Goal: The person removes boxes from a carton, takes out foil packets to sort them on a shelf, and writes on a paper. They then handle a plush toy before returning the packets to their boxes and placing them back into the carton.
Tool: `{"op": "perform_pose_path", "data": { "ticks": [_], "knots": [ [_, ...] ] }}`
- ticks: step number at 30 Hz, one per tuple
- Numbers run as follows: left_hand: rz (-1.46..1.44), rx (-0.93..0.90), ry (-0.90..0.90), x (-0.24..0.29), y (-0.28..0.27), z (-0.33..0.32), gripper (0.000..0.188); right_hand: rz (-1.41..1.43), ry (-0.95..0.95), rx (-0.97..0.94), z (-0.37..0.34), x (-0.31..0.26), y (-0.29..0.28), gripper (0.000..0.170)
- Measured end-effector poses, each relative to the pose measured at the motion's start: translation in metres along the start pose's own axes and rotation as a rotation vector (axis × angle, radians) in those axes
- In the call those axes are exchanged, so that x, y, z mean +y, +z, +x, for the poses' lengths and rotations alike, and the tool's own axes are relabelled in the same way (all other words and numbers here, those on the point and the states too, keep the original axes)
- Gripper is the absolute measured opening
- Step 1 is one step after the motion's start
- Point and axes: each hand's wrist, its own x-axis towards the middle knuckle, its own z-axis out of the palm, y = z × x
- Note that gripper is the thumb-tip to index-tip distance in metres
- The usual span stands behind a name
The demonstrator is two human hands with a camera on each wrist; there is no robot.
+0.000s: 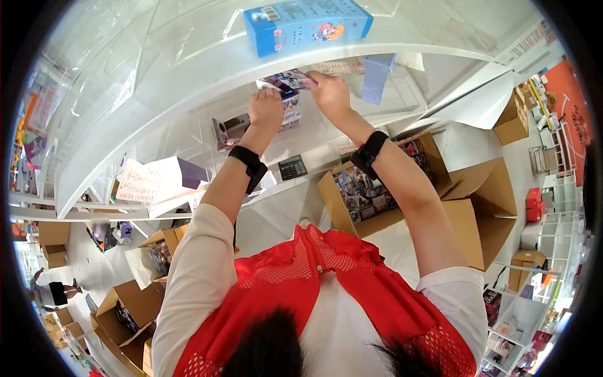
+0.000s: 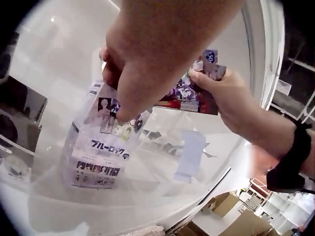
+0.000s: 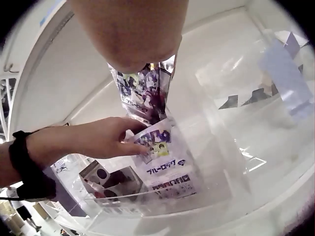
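Note:
A white printed box point(image 3: 168, 169) with character pictures stands in a clear compartment. My left hand point(image 3: 115, 137) grips its upper edge, thumb on the printed front; in the head view this hand point(image 1: 267, 110) is left of the other. Colourful glossy packets point(image 3: 142, 93) rise just above the box opening, their lower ends close to its rim. My right hand point(image 1: 331, 95) holds the packets point(image 1: 289, 80); in the left wrist view the thumb of this hand point(image 2: 231, 96) lies on their printed face point(image 2: 187, 93). Its fingertips are hidden in the right wrist view.
A blue box point(image 1: 308, 26) lies on the clear upper surface. Beside the compartment are a small open box point(image 3: 113, 179) and a pale blue card point(image 1: 379, 78). Below are a calculator point(image 1: 292, 168), a carton of packets point(image 1: 333, 195) and an open carton point(image 1: 480, 207).

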Motion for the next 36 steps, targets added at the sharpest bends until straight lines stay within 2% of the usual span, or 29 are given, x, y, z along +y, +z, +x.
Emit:
{"op": "perform_pose_path", "data": {
  "ticks": [2, 5, 8, 11, 14, 15, 17, 19, 22, 23, 26, 27, 30, 33, 36],
  "knots": [
    [-0.017, -0.045, 0.029, -0.001, 0.003, -0.001, 0.030, 0.023, -0.016, 0.065, -0.001, 0.003, 0.002, 0.015],
    [-0.096, 0.075, 0.042, 0.001, 0.009, -0.008, 0.017, 0.027, -0.155, 0.004, -0.005, 0.010, 0.004, 0.008],
    [-0.087, 0.102, 0.036, 0.003, 0.010, -0.015, 0.013, -0.141, -0.296, -0.191, -0.004, 0.010, 0.001, 0.006],
    [-0.086, 0.152, 0.067, 0.002, 0.008, -0.023, 0.013, -0.364, -0.179, -0.522, 0.013, -0.020, -0.010, 0.012],
    [-0.120, 0.293, 0.110, 0.004, 0.014, -0.025, 0.012, -0.409, -0.236, -0.618, 0.025, -0.034, 0.002, 0.007],
    [-0.141, 0.257, 0.104, 0.005, 0.015, -0.026, 0.012, -0.379, -0.266, -0.588, 0.025, -0.034, 0.012, 0.007],
    [-0.181, 0.186, 0.093, 0.005, 0.016, -0.029, 0.013, -0.344, -0.235, -0.683, 0.023, -0.028, 0.038, 0.008],
    [-0.165, 0.205, 0.119, 0.005, 0.014, -0.032, 0.012, -0.287, -0.174, -0.813, 0.017, -0.016, 0.060, 0.010],
    [-0.177, 0.307, 0.120, 0.002, 0.019, -0.040, 0.012, -0.181, -0.098, -0.785, 0.009, -0.009, 0.073, 0.015],
    [-0.232, 0.364, 0.105, 0.000, 0.023, -0.043, 0.012, -0.177, -0.139, -0.811, 0.012, -0.009, 0.077, 0.014],
    [-0.297, 0.458, 0.082, -0.007, 0.017, -0.055, 0.013, -0.129, -0.213, -0.570, 0.004, -0.019, 0.063, 0.014],
    [-0.310, 0.479, 0.092, -0.010, 0.017, -0.056, 0.013, -0.005, -0.256, -0.440, -0.006, -0.011, 0.070, 0.015],
    [-0.324, 0.450, 0.125, -0.012, 0.021, -0.057, 0.017, 0.031, -0.260, -0.462, -0.017, -0.004, 0.076, 0.013],
    [-0.338, 0.440, 0.133, -0.016, 0.014, -0.058, 0.019, 0.016, -0.232, -0.680, 0.004, -0.009, 0.078, 0.010],
    [-0.397, 0.413, 0.155, -0.023, 0.013, -0.054, 0.016, 0.054, -0.301, -0.779, 0.017, -0.019, 0.060, 0.009]
  ]
}}
